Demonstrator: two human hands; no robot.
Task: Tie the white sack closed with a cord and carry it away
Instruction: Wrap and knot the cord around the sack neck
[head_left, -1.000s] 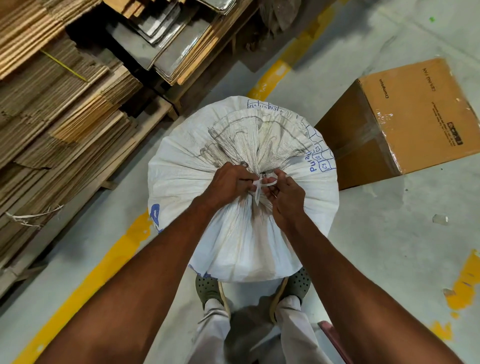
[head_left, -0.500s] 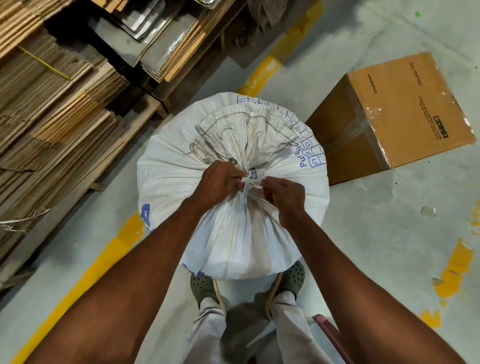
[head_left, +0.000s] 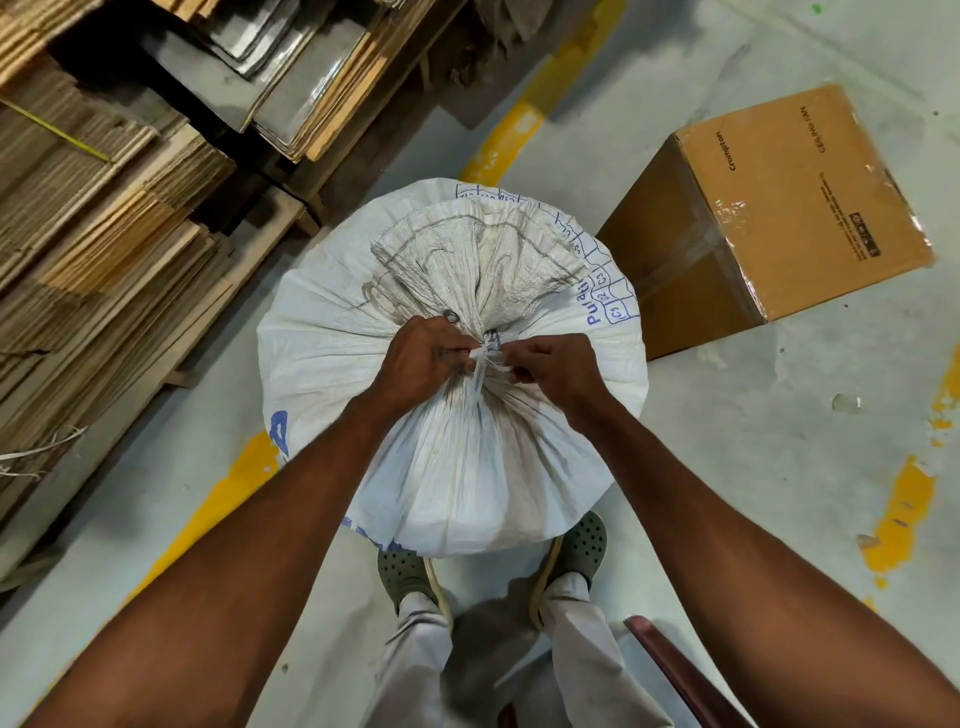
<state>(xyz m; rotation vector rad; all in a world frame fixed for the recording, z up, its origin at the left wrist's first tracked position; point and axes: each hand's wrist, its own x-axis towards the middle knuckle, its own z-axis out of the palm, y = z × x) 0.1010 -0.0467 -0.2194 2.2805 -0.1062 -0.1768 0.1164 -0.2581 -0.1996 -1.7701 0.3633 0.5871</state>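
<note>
A full white woven sack (head_left: 332, 364) with blue print stands upright on the floor right in front of my feet. Its mouth is gathered into a bunch, and the loose top fans out behind the gather. A thin white cord (head_left: 485, 361) wraps the neck, with one end hanging down the sack's front. My left hand (head_left: 421, 358) pinches the cord at the left of the neck. My right hand (head_left: 558, 369) pinches the other cord end at the right. Both fists sit close together over the gather.
A taped brown cardboard box (head_left: 789, 208) stands on the floor to the right behind the sack. Stacks of flattened cardboard on wooden pallets (head_left: 104, 249) line the left side. Yellow floor markings (head_left: 228, 483) run diagonally under the sack. A dark red edge (head_left: 675, 670) shows at bottom right.
My hands have drawn slightly apart, pulling the cord ends sideways across the sack's neck. The sack has stayed in place.
</note>
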